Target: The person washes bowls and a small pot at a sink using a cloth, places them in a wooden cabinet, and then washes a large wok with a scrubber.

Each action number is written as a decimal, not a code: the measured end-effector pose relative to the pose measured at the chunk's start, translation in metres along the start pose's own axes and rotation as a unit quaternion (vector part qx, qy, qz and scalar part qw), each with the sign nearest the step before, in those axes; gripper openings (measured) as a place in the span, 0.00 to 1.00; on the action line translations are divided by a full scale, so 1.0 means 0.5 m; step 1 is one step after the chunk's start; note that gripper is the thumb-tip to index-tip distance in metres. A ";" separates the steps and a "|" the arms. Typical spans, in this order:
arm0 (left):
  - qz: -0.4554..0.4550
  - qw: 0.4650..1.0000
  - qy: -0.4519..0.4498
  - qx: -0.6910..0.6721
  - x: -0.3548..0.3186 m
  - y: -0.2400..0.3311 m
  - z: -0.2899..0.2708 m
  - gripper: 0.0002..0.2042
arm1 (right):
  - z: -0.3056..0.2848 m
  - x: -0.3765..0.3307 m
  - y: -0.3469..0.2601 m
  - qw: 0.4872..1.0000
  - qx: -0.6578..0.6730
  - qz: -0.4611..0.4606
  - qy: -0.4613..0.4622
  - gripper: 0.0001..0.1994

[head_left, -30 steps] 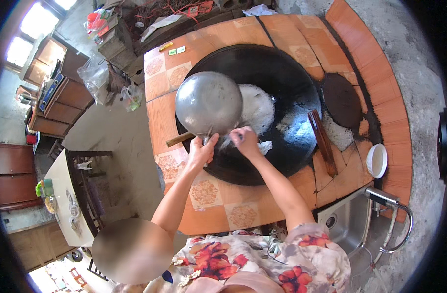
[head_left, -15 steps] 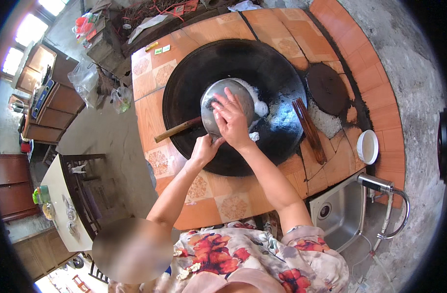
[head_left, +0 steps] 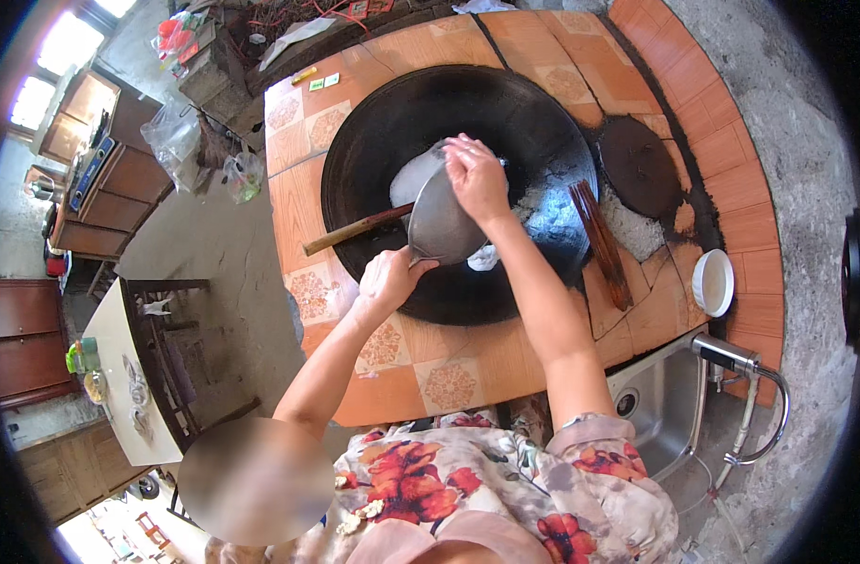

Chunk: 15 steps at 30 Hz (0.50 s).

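A round grey metal bowl [head_left: 446, 221] is tilted on edge over a big black wok [head_left: 364, 122]. With its fingers closed, my left hand [head_left: 389, 280] grips the bowl's near edge, the thumb pointing right. My right hand [head_left: 478, 177] lies against the far side, its fingers bent over the top edge. Foamy-looking white stuff [head_left: 413, 179] shows in the wok left of the bowl, and a small white lump [head_left: 483, 258] sits to the right of its near end. A wooden handle [head_left: 355, 230] leans over the wok's left rim; its inner end is hidden behind the bowl.
The wok is set in an orange tiled stove top [head_left: 392, 376]. Dark wooden sticks [head_left: 599, 246] cross its right rim. Farther right are a round dark lid [head_left: 639, 167], a white bowl [head_left: 713, 282] and a steel sink [head_left: 660, 395] with a tap. A table [head_left: 134, 376] stands at the left.
The bowl has tipped up on edge, uncovering white stuff on its left. My right hand has gone from spread flat on the bowl to its far edge. My left hand keeps its grip.
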<state>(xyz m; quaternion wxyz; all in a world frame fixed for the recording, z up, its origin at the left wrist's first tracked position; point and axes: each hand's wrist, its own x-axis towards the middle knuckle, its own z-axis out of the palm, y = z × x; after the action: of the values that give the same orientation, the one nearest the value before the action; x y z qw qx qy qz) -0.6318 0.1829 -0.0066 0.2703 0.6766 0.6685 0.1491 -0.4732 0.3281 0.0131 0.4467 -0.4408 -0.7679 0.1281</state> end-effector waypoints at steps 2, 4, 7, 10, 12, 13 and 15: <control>-0.002 1.000 0.001 0.014 0.002 -0.003 -0.007 0.21 | 0.002 -0.023 -0.038 0.998 0.009 -0.052 -0.023 0.10; -0.006 1.000 0.002 0.018 0.002 -0.010 -0.005 0.21 | 0.017 -0.074 -0.091 0.987 0.003 -0.149 -0.058 0.10; 0.013 1.000 0.003 0.006 -0.001 -0.013 -0.012 0.21 | 0.000 -0.055 -0.088 0.983 -0.012 -0.168 -0.080 0.09; 0.020 1.000 0.014 0.020 -0.015 -0.014 -0.008 0.21 | -0.024 0.004 -0.019 0.998 0.057 0.020 -0.023 0.08; 0.019 0.999 0.016 0.026 -0.009 -0.015 -0.014 0.21 | -0.011 -0.016 -0.019 0.999 0.047 -0.007 0.002 0.08; 0.015 0.999 0.015 0.031 -0.007 -0.028 -0.008 0.21 | 0.002 -0.041 -0.054 0.997 0.056 -0.046 -0.003 0.08; 0.015 0.999 0.015 0.032 -0.011 -0.031 -0.004 0.21 | 0.005 -0.070 -0.124 0.978 0.006 -0.193 -0.082 0.09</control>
<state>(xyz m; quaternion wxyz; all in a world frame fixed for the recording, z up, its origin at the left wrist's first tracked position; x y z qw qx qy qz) -0.6460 0.1772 -0.0126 0.2362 0.6925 0.6668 0.1414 -0.5028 0.2650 0.0283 0.4014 -0.2694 -0.8717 0.0802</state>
